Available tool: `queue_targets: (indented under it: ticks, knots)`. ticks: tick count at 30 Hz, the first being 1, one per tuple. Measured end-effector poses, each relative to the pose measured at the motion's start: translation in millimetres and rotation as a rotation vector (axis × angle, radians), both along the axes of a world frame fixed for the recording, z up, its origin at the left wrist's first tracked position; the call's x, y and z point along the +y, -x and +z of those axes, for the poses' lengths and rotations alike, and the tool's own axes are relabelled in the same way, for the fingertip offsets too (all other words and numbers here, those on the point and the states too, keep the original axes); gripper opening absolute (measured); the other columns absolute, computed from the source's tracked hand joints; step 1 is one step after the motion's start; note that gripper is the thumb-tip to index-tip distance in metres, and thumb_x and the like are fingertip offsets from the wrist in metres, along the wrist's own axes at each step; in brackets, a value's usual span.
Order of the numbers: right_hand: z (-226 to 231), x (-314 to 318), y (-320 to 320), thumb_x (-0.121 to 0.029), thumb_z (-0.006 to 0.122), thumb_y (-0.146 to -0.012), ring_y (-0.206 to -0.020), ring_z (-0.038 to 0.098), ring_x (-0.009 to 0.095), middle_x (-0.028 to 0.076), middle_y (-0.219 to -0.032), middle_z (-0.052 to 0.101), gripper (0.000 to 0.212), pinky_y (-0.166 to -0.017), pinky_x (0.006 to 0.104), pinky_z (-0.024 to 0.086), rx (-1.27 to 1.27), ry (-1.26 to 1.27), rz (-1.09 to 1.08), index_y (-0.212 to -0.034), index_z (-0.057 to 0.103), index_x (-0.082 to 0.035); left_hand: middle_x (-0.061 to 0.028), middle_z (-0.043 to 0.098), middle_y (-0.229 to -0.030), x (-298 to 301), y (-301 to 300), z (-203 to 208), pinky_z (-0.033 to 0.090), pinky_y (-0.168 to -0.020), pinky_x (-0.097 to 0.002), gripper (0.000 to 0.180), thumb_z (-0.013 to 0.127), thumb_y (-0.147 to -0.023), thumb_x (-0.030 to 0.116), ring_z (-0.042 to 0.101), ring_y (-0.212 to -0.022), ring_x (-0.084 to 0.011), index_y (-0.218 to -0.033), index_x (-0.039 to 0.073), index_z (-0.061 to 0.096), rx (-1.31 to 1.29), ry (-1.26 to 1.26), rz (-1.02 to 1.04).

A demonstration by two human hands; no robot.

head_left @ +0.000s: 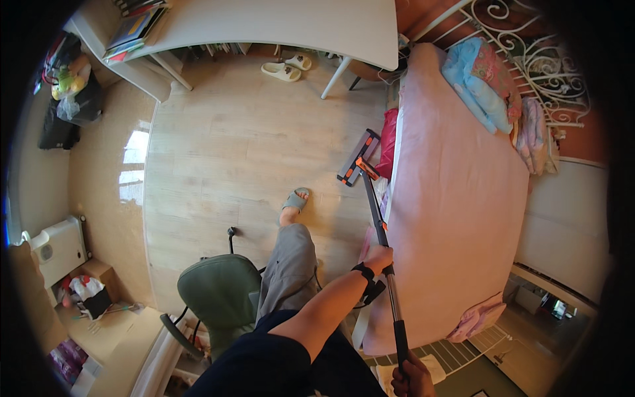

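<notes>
A flat mop [374, 202] with a dark pole and orange joint slants across the view beside the bed. Its flat head [358, 157] rests on the wooden floor near the bed's left side. My left hand [379, 259], a black band on its wrist, is closed around the middle of the pole. Lower down, my right hand [413, 377] grips the black handle end, partly cut off by the lower edge. A red bag [387, 144] hangs or lies right next to the mop head, against the bed.
The bed [456, 218] with a pink sheet fills the right side. A green office chair [218, 294] stands by my left leg. Pale clogs [281, 71] lie under the white desk [284, 23] at the far side. A white heater [61, 251] stands at left.
</notes>
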State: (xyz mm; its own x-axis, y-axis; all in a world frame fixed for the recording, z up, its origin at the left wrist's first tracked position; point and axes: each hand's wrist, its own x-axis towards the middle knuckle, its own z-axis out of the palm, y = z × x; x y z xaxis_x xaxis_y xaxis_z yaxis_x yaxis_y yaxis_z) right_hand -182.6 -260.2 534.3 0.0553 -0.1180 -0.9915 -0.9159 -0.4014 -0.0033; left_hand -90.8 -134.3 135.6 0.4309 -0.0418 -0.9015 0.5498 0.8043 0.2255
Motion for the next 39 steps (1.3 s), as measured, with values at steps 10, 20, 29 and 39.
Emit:
queue_targets:
  ticks: [10, 20, 29, 39]
  knots:
    - [-13.6, 123.0, -89.6, -0.015, 0.052, -0.104, -0.051, 0.044, 0.014, 0.006, -0.077, 0.051, 0.055, -0.044, 0.0298, 0.037, 0.266, -0.265, 0.505, -0.156, 0.034, -0.019, -0.0066, 0.059, -0.065, 129.4, 78.4, -42.5, 0.047, -0.044, -0.0404, 0.032, 0.057, -0.1, 0.038, 0.058, -0.047, -0.0233, -0.094, 0.007, 0.059, 0.147, -0.211, 0.451]
    - [-176.3, 333.2, -59.0, -0.021, 0.057, -0.106, -0.055, 0.043, 0.007, 0.001, -0.081, 0.052, 0.027, -0.045, 0.0233, 0.036, 0.417, -0.463, 0.399, -0.131, 0.053, -0.012, -0.0073, 0.05, -0.07, 454.9, 226.7, -149.9, 0.047, -0.046, -0.0442, 0.02, 0.054, -0.102, 0.03, 0.051, -0.051, -0.0266, -0.103, 0.011, 0.049, 0.371, -0.369, 0.586]
    - [-136.1, 180.1, -128.6, -0.017, 0.057, -0.105, -0.053, 0.042, 0.006, 0.004, -0.083, 0.055, 0.034, -0.043, 0.0221, 0.031, 0.268, -0.375, 0.151, -0.137, 0.053, -0.006, -0.009, 0.065, -0.08, 308.9, 128.4, -153.1, 0.052, -0.053, -0.0443, 0.025, 0.066, -0.092, 0.035, 0.066, -0.07, -0.0258, -0.099, 0.012, 0.065, 0.307, -0.495, -0.085]
    - [-30.4, -110.7, -89.6, -0.018, 0.05, -0.106, -0.053, 0.042, 0.012, 0.011, -0.084, 0.058, 0.056, -0.044, 0.025, 0.033, 0.058, -0.211, -0.248, -0.16, 0.033, -0.018, -0.0044, 0.077, -0.092, -19.2, -39.2, -37.6, 0.054, -0.057, -0.0461, 0.016, 0.078, -0.081, 0.025, 0.074, -0.081, -0.0265, -0.095, 0.018, 0.082, -0.554, -1.294, -1.823]
